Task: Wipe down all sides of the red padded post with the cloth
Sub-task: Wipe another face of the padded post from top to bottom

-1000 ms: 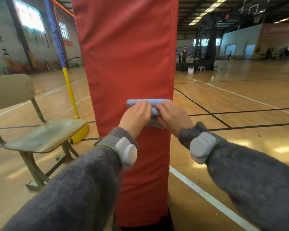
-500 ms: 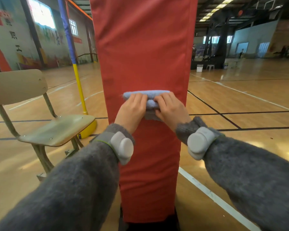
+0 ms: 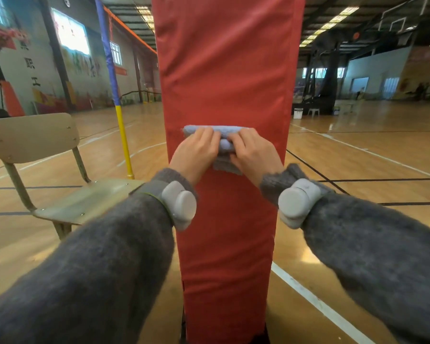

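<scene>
The only container I see is a small white bucket (image 3: 298,112) far back on the hall floor, right of the post; its contents are too distant to tell. The tall red padded post (image 3: 224,70) stands upright straight ahead, and the pale blue folded cloth (image 3: 223,145) lies against its near face. My left grip (image 3: 196,155) and right grip (image 3: 253,155) sit side by side on it, fingers curled over its rolled top, pressing it to the padding. The cloth stops short of both post edges. A beige wooden chair (image 3: 35,137) stands near on the left; the polished wood floor (image 3: 358,157) lies open on the right.
</scene>
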Tool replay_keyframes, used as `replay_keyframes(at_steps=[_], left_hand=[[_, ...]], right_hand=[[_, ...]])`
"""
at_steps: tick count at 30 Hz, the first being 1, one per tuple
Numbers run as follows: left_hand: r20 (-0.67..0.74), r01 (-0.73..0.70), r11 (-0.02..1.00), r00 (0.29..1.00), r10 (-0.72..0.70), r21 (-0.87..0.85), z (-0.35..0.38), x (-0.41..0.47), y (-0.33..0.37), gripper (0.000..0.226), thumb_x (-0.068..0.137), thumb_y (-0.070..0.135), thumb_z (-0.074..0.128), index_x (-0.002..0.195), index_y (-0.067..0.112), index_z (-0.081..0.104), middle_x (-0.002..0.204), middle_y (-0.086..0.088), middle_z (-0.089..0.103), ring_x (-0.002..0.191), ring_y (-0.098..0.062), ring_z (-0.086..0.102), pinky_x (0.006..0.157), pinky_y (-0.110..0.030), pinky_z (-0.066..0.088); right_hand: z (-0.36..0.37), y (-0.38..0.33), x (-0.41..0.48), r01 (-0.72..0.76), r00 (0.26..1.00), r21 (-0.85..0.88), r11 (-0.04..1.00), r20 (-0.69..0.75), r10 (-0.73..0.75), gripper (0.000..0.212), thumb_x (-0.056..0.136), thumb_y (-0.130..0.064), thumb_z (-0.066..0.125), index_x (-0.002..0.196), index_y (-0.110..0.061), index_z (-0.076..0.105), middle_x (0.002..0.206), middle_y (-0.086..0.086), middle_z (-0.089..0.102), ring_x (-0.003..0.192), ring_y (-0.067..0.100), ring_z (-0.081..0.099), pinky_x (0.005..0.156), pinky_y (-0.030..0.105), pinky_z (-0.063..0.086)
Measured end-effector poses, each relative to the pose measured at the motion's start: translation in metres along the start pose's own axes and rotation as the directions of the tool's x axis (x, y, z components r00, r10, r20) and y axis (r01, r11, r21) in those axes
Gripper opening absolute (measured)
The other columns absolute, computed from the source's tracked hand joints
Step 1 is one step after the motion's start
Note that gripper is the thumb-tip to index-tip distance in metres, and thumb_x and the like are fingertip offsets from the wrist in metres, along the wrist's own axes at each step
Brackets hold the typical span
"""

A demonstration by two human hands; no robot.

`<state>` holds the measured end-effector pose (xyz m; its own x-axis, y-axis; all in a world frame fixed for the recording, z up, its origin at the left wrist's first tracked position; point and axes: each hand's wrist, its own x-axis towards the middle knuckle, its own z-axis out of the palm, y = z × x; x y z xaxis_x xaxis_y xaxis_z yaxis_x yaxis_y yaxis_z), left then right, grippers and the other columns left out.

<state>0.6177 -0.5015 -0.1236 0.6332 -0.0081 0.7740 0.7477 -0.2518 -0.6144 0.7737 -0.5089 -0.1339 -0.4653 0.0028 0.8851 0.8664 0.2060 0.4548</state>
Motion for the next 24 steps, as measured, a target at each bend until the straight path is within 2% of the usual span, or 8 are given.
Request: replay_keyframes(at_steps=[3, 6, 8, 11, 16, 20, 22, 24], left_hand=[[0.041, 0.120, 0.988, 0.991, -0.124, 0.094, -0.010, 0.025, -0.020, 0.023, 0.066, 0.008, 0.038, 0.065, 0.013, 0.060, 0.061, -0.004, 0.057, 0.054, -0.018, 0.059, 0.059, -0.029, 0.035], [0.037, 0.198, 0.974, 0.978, -0.203, 0.108, -0.010, 0.031, -0.027, 0.020, 0.065, 0.008, 0.040, 0.065, 0.013, 0.059, 0.063, -0.005, 0.057, 0.057, -0.020, 0.058, 0.063, -0.031, 0.033], [-0.003, 0.195, 0.976, 0.981, -0.196, 0.096, -0.005, 0.018, -0.024, 0.019, 0.068, 0.004, 0.042, 0.068, 0.010, 0.060, 0.064, -0.007, 0.057, 0.057, -0.023, 0.057, 0.063, -0.031, 0.034], [-0.049, 0.190, 0.981, 0.981, -0.189, 0.030, 0.000, -0.011, -0.012, 0.015, 0.070, 0.002, 0.045, 0.073, 0.007, 0.059, 0.066, -0.010, 0.055, 0.057, -0.026, 0.055, 0.062, -0.033, 0.033], [0.079, 0.211, 0.974, 0.975, -0.206, -0.075, 0.009, -0.074, 0.019, 0.016, 0.072, 0.006, 0.044, 0.087, 0.011, 0.043, 0.068, -0.008, 0.056, 0.058, -0.025, 0.055, 0.055, -0.030, 0.042], [0.190, 0.110, 0.992, 0.977, -0.096, -0.068, 0.002, -0.096, 0.025, 0.021, 0.068, 0.002, 0.035, 0.072, 0.009, 0.054, 0.061, -0.006, 0.055, 0.053, -0.020, 0.056, 0.052, -0.024, 0.038], [0.192, 0.080, 0.995, 0.979, -0.068, -0.053, -0.003, -0.085, 0.017, 0.026, 0.065, 0.002, 0.033, 0.060, 0.010, 0.057, 0.057, -0.006, 0.053, 0.049, -0.020, 0.055, 0.048, -0.025, 0.036], [0.163, 0.091, 0.995, 0.983, -0.086, -0.026, -0.007, -0.068, 0.007, 0.026, 0.064, 0.003, 0.033, 0.059, 0.010, 0.057, 0.056, -0.007, 0.053, 0.047, -0.021, 0.054, 0.049, -0.024, 0.031]], right_hand=[[0.001, 0.007, 0.039, -0.081, 0.996, -0.073, 0.994, -0.037, 0.079, 0.020, 0.054, -0.006, 0.078, 0.069, -0.009, 0.065, 0.066, 0.007, 0.059, 0.061, 0.023, 0.060, 0.060, 0.028, 0.038], [0.004, 0.002, 0.053, -0.136, 0.988, -0.023, 0.990, -0.071, 0.134, 0.016, 0.057, -0.005, 0.075, 0.069, -0.010, 0.066, 0.067, 0.006, 0.059, 0.062, 0.023, 0.060, 0.055, 0.026, 0.044], [0.008, -0.005, 0.042, -0.130, 0.988, 0.026, 0.991, -0.086, 0.132, 0.005, 0.066, -0.007, 0.063, 0.071, -0.008, 0.065, 0.068, 0.008, 0.059, 0.063, 0.025, 0.060, 0.052, 0.030, 0.048], [0.012, -0.019, 0.014, -0.101, 0.992, 0.086, 0.991, -0.072, 0.107, 0.013, 0.070, -0.009, 0.052, 0.072, -0.007, 0.065, 0.068, 0.008, 0.057, 0.063, 0.027, 0.059, 0.052, 0.031, 0.046], [0.019, -0.054, -0.035, -0.027, 1.000, 0.135, 0.990, 0.016, 0.025, 0.013, 0.071, -0.006, 0.052, 0.073, -0.008, 0.065, 0.067, 0.007, 0.057, 0.061, 0.025, 0.058, 0.059, 0.029, 0.041], [0.023, -0.071, -0.059, 0.052, 0.993, 0.151, 0.987, 0.095, -0.067, 0.016, 0.073, -0.005, 0.049, 0.069, -0.009, 0.063, 0.064, 0.006, 0.056, 0.058, 0.023, 0.057, 0.055, 0.030, 0.044], [0.023, -0.067, -0.050, 0.094, 0.991, 0.160, 0.983, 0.083, -0.108, 0.014, 0.073, -0.006, 0.049, 0.068, -0.008, 0.062, 0.063, 0.007, 0.055, 0.057, 0.025, 0.057, 0.050, 0.031, 0.046], [0.021, -0.057, -0.031, 0.119, 0.991, 0.141, 0.983, 0.048, -0.126, 0.011, 0.072, -0.006, 0.052, 0.068, -0.008, 0.062, 0.064, 0.009, 0.056, 0.058, 0.026, 0.058, 0.052, 0.032, 0.046]])
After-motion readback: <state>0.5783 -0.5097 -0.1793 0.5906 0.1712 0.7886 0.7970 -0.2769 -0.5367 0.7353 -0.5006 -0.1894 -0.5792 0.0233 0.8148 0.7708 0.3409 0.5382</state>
